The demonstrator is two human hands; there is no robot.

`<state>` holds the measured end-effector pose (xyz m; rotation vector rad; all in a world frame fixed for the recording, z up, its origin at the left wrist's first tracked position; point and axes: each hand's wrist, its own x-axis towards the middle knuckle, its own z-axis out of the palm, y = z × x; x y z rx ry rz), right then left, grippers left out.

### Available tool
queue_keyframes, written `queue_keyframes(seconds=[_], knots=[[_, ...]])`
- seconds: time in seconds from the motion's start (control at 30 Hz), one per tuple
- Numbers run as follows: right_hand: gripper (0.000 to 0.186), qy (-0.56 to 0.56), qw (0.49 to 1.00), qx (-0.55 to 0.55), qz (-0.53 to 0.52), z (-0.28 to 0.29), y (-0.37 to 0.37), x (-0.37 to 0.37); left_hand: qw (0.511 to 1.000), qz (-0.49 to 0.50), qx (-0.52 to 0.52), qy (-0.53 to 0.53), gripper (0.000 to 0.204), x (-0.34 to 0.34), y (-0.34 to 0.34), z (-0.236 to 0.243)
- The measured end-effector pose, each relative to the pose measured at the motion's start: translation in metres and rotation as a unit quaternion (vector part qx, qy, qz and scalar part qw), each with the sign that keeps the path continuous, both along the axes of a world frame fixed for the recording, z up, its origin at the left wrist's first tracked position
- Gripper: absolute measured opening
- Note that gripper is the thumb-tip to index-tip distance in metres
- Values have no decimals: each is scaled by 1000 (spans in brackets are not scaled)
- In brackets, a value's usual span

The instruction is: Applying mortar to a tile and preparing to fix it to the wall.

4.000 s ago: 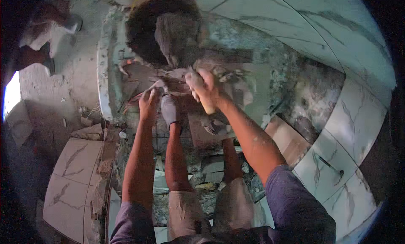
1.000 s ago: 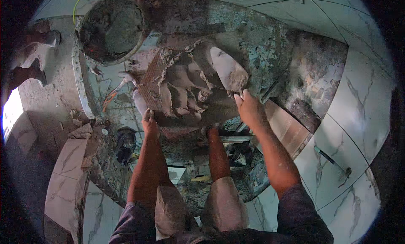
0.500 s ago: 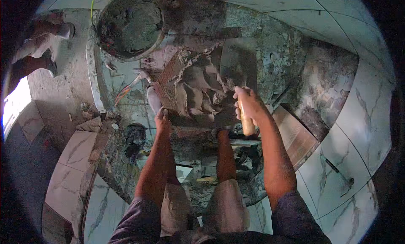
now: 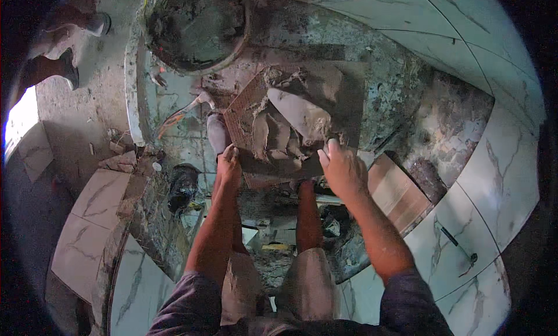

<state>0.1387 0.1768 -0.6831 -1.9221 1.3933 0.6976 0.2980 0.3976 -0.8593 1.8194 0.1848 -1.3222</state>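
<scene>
Below me is a tile (image 4: 247, 106), its brown ridged back facing up, with wet grey mortar (image 4: 270, 133) spread unevenly over it. My left hand (image 4: 229, 162) grips the tile's near left edge with closed fingers. In my right hand (image 4: 344, 164) is a trowel (image 4: 299, 112), its handle hidden inside the closed fingers. The trowel's pale, pointed blade lies flat over the mortar, reaching up and left from the hand. A lump of mortar clings near the handle end of the blade.
A round tub (image 4: 195, 31) of mortar stands at the far left, beside a low pale ledge (image 4: 135, 98). A hammer (image 4: 189, 110) lies left of the tile. Another person's feet (image 4: 70, 69) show at upper left. Marbled tiles (image 4: 459, 243) surround the rough floor; a brown tile (image 4: 398, 185) lies right.
My right hand has turned and moved down, so the trowel's blade now shows flat over the mortar and its handle is hidden. My left hand stays on the tile's edge.
</scene>
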Motion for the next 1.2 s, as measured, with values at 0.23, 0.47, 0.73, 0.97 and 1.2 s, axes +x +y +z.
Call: queue_keyframes(seconds=[0.23,0.47,0.73,0.97,1.2], knots=[[27,66,981,-79,167,-35,-62,6,998,46,-27,12,22,-1,27,-33],[25,-19,996,-71,52,-38,-57,-14,1000,-16,-12,-8,25,0,20,-26],[35,-151,988,15,17,-65,-94,-61,999,3,-41,-9,30,-10,22,-41],[34,-53,956,228,-180,-9,-66,-51,999,37,-12,21,27,2,23,-28],[37,6,954,280,-111,-14,-125,18,996,-31,-78,16,30,9,28,-30]])
